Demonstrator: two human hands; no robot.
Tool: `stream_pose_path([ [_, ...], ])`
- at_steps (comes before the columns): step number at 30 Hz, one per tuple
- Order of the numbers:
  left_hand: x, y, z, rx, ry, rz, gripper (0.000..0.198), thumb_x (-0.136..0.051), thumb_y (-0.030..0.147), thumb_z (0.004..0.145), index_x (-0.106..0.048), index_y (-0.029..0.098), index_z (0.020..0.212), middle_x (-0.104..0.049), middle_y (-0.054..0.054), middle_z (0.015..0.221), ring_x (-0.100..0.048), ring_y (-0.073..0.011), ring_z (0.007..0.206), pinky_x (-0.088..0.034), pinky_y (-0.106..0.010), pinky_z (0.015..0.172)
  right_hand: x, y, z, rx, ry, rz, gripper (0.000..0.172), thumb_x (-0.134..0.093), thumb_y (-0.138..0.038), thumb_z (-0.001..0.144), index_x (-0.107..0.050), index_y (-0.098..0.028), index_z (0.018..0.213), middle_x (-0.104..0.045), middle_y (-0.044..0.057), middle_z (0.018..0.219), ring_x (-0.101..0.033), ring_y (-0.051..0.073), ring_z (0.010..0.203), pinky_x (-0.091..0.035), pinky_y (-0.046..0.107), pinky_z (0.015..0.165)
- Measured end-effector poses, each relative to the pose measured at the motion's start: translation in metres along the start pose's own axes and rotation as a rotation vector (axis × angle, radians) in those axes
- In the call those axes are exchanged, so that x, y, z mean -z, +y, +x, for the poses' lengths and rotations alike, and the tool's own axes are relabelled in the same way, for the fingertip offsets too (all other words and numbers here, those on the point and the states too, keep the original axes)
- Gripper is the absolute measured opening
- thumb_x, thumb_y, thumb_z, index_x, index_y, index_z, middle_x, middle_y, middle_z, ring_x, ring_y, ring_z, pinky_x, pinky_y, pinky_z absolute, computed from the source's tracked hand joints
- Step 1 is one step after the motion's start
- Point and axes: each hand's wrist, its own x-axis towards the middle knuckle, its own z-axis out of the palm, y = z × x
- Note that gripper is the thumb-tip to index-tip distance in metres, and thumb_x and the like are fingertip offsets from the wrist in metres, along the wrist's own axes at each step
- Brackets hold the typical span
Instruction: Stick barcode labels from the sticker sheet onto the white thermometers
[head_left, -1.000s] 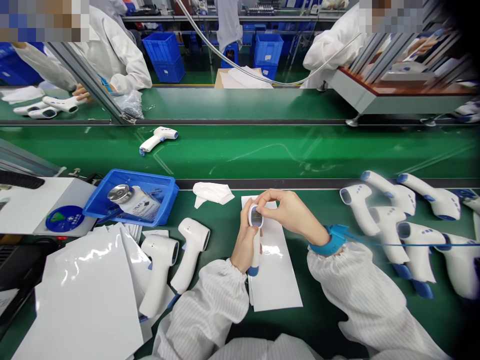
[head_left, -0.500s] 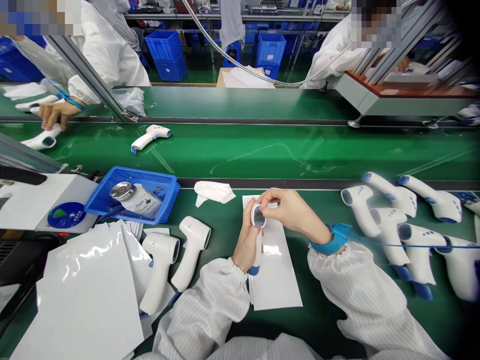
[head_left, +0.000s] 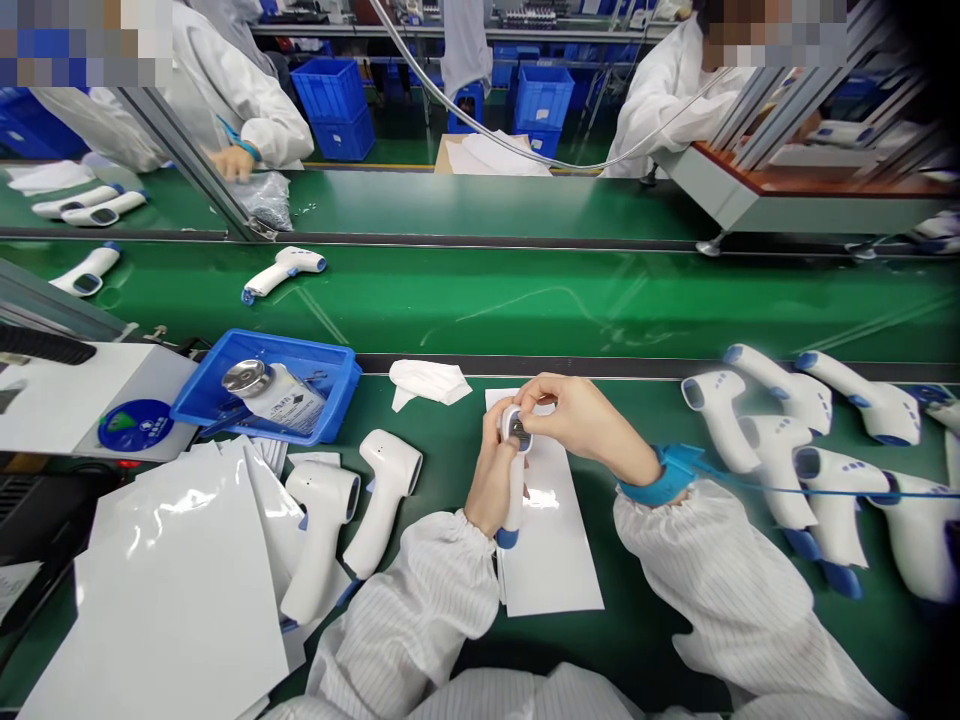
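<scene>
Thermometer [head_left: 514, 495] sits gripped by its handle in the closed left hand [head_left: 489, 480], while the right hand [head_left: 577, 423] pinches its head, above a white sheet [head_left: 553, 570]

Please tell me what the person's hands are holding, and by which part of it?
The left hand wraps around the handle of a white infrared thermometer, and the right hand pinches its head, around the display end, with the fingertips.
</scene>
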Motion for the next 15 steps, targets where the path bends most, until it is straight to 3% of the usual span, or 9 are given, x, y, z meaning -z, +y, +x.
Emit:
stream_pose_path([
  [4,-0.001,0.008,0.004,0.011,0.048,0.032,0.034,-0.042,0.050,0.092,-0.047,0.031,0.120,-0.053,-0.003,0.105,-0.056,-0.0140,0.071,-0.051,-0.022,0.044,0.002,-0.005,-0.004,0.046,0.017,-0.054,0.007,-0.062,-0.016,0.072,-0.065,-0.021,0.069,-0.072,0.002,0.089,-0.066,0.020,0.086,-0.050,0.034,0.082],
  [6,-0.002,0.014,0.001,0.008,0.060,0.037,0.033,-0.041,0.050,0.093,-0.046,0.032,0.119,-0.054,-0.003,0.107,-0.059,-0.0145,0.073,-0.053,-0.024,0.048,0.003,-0.006,-0.009,0.058,0.018,0.055,0.005,-0.062,-0.023,0.080,-0.066,-0.021,0.077,-0.071,0.003,0.088,-0.066,0.020,0.084,-0.051,0.034,0.080],
  [10,-0.004,0.027,-0.012,-0.065,0.106,0.078,0.028,-0.042,0.044,0.095,-0.046,0.034,0.121,-0.053,-0.003,0.119,-0.060,-0.0172,0.091,-0.056,-0.026,0.063,0.003,-0.004,-0.022,0.011,0.084,0.355,0.020,-0.060,-0.039,0.086,-0.064,-0.020,0.087,-0.070,0.004,0.087,-0.066,0.019,0.082,-0.052,0.033,0.078],
  [15,-0.006,0.035,-0.022,-0.196,0.170,0.205,0.029,-0.042,0.037,0.096,-0.045,0.031,0.125,-0.053,-0.005,0.121,-0.056,-0.0173,0.092,-0.053,-0.033,0.081,-0.002,-0.012,-0.038,0.111,0.203,0.260,0.014,-0.066,-0.034,0.083,-0.064,-0.022,0.076,-0.066,0.004,0.094,-0.063,0.019,0.087,-0.051,0.032,0.076],
])
